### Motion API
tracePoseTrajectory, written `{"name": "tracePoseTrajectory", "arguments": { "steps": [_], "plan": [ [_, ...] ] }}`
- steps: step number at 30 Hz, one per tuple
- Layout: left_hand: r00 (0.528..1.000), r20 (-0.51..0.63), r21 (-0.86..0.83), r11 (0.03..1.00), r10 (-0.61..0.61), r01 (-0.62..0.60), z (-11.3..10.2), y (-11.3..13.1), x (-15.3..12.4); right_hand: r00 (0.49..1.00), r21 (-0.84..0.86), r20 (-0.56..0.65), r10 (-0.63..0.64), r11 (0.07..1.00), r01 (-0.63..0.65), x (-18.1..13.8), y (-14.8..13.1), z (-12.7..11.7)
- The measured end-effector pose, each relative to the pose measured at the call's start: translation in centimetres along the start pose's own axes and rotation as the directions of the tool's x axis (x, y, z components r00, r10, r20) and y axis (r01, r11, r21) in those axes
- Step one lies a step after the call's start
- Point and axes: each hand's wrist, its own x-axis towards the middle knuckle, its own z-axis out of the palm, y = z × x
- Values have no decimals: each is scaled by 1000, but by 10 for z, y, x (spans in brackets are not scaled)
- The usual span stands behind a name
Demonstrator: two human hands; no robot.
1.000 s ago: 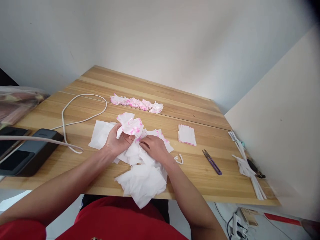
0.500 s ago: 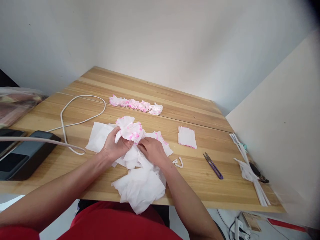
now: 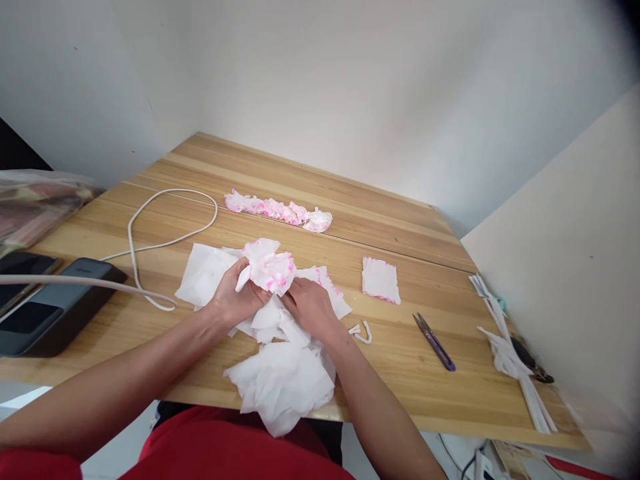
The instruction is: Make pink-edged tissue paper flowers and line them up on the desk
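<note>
A ruffled tissue paper flower (image 3: 271, 268), white with pink edges, is held up in my left hand (image 3: 237, 291), whose fingers close around its underside. My right hand (image 3: 309, 304) is at the flower's base from the right, fingers bent together; whatever they pinch is hidden. Under and around both hands lie loose white tissue sheets (image 3: 203, 275). A crumpled white tissue (image 3: 285, 387) hangs over the table's front edge. A pink-edged sheet (image 3: 327, 287) lies just beyond my right hand.
A row of finished-looking pink-edged flowers (image 3: 277, 210) lies farther back. To the right are a square tissue stack (image 3: 381, 280), short white ties (image 3: 364, 332), purple thread snips (image 3: 434, 341) and white strips (image 3: 520, 360). A grey device (image 3: 65, 307) and white cable (image 3: 133, 247) occupy the left.
The view has shifted slightly, so the table's things appear a little farther right. My left hand still holds the flower, and my right hand stays at its base.
</note>
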Motion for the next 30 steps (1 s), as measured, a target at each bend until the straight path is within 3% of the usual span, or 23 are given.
{"name": "tracePoseTrajectory", "arguments": {
  "steps": [14, 21, 26, 30],
  "plan": [
    [999, 19, 72, 996, 46, -48, 2, -3, 2, 999, -33, 10, 33, 999, -33, -1, -5, -2],
    [999, 41, 146, 989, -6, -1, 3, -11, -2, 999, -53, -35, 21, 998, -22, -3, -2, 4],
    [995, 89, 300, 954, -50, 21, 13, -15, -8, 992, 99, -119, 42, 995, -30, -5, -2, 8],
    [989, 123, 387, 922, -86, 32, 27, -22, -9, 966, 241, -257, 0, 968, 65, -5, -2, 9]
  ]
}}
